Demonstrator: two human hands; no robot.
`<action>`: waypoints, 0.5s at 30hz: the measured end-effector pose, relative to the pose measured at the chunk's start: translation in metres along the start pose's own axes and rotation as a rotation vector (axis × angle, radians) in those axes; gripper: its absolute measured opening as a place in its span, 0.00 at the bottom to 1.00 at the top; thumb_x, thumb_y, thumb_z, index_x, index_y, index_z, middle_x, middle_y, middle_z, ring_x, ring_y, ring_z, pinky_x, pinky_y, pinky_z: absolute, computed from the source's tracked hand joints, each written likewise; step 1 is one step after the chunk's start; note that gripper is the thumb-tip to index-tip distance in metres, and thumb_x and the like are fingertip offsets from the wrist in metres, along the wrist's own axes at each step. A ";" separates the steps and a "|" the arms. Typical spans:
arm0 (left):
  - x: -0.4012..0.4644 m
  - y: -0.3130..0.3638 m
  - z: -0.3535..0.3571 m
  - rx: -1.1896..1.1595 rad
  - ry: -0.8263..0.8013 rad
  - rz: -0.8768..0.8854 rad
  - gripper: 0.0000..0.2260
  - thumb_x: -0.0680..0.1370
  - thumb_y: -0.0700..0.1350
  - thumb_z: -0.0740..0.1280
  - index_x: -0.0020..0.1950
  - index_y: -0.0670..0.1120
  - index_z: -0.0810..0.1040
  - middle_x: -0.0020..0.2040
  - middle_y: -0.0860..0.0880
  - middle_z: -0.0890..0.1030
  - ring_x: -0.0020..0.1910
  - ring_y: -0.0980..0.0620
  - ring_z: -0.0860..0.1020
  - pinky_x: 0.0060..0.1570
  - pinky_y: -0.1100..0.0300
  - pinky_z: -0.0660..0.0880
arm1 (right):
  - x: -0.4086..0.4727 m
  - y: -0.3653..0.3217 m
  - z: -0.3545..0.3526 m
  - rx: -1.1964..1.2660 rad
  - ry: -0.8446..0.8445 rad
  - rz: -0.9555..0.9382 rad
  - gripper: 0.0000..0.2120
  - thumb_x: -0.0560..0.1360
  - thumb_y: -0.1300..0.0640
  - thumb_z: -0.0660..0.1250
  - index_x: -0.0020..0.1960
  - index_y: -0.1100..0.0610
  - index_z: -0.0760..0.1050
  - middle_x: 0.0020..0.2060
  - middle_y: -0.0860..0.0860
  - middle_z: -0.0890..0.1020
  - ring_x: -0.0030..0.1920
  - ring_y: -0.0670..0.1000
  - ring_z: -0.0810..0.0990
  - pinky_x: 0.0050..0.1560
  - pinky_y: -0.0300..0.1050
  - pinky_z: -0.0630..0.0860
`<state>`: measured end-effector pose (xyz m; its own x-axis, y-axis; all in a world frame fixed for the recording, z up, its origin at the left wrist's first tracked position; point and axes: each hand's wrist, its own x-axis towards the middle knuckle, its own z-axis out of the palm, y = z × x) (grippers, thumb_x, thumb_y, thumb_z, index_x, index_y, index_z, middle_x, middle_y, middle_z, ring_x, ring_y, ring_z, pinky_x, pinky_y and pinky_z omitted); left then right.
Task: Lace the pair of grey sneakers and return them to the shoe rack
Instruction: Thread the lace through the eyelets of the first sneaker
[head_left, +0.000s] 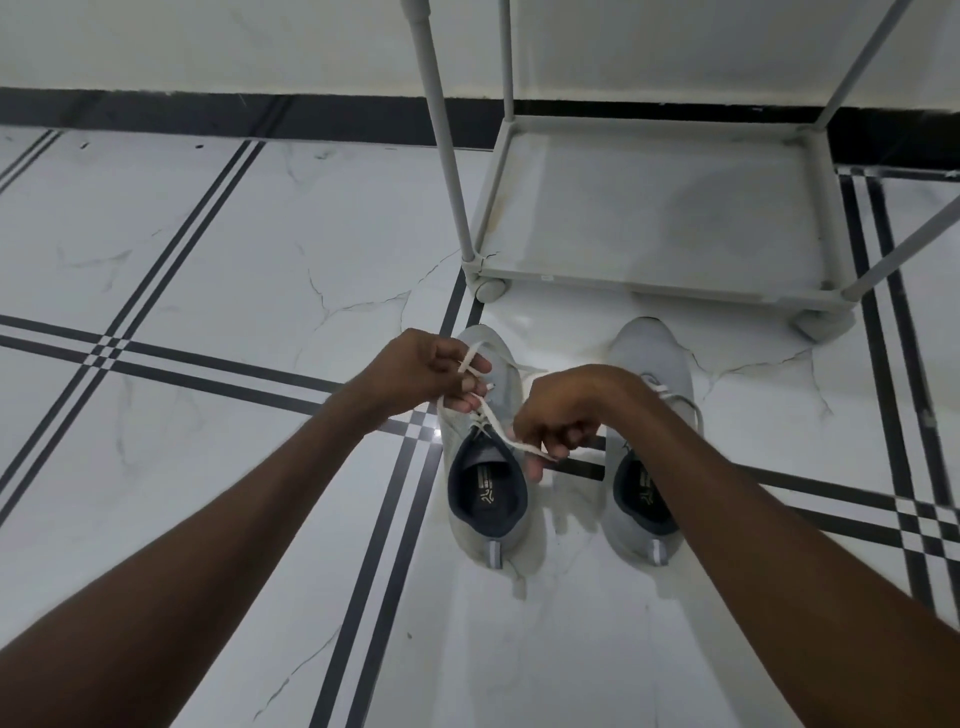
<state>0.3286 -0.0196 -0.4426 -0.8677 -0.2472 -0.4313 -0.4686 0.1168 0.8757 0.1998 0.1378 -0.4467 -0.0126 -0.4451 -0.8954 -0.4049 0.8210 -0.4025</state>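
Note:
Two grey sneakers stand side by side on the floor, toes pointing at the rack. Over the left sneaker (488, 525) my left hand (421, 371) pinches one end of its white lace (491, 423) above the toe area. My right hand (558, 410) grips the other end of that lace beside the tongue. The lace crosses between both hands above the eyelets. The right sneaker (644, 358) is partly hidden by my right forearm; white lace shows on its upper. The grey shoe rack (649, 291) stands just beyond the shoes, its bottom shelf bare.
White marble floor tiles with dark double stripes (171, 260) spread all around. A white wall with a black skirting (208, 111) runs along the back. The rack's grey poles (441, 130) rise out of view, and it rests on small castors.

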 end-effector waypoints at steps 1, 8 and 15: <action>0.002 0.001 -0.001 0.123 0.007 0.039 0.11 0.75 0.30 0.69 0.56 0.37 0.82 0.46 0.39 0.86 0.43 0.49 0.86 0.43 0.62 0.82 | 0.005 0.002 0.001 -0.063 0.046 0.000 0.19 0.77 0.49 0.62 0.36 0.56 0.86 0.22 0.49 0.73 0.21 0.46 0.62 0.27 0.39 0.61; 0.010 -0.010 0.021 0.897 0.260 0.451 0.12 0.73 0.36 0.71 0.53 0.48 0.85 0.43 0.49 0.87 0.40 0.54 0.84 0.40 0.74 0.71 | 0.035 0.004 0.013 0.037 0.795 -0.273 0.07 0.71 0.60 0.71 0.45 0.52 0.86 0.44 0.50 0.86 0.42 0.50 0.80 0.41 0.42 0.74; 0.004 -0.024 0.035 0.993 0.342 0.524 0.16 0.72 0.35 0.69 0.57 0.49 0.80 0.43 0.50 0.87 0.39 0.48 0.85 0.38 0.52 0.80 | 0.051 0.007 0.029 0.866 0.328 -0.395 0.05 0.76 0.63 0.68 0.48 0.60 0.83 0.45 0.56 0.86 0.39 0.50 0.81 0.41 0.44 0.75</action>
<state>0.3305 0.0107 -0.4725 -0.9741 -0.1741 0.1443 -0.1226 0.9428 0.3099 0.2223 0.1314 -0.5006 -0.3245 -0.7108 -0.6240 0.3679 0.5129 -0.7756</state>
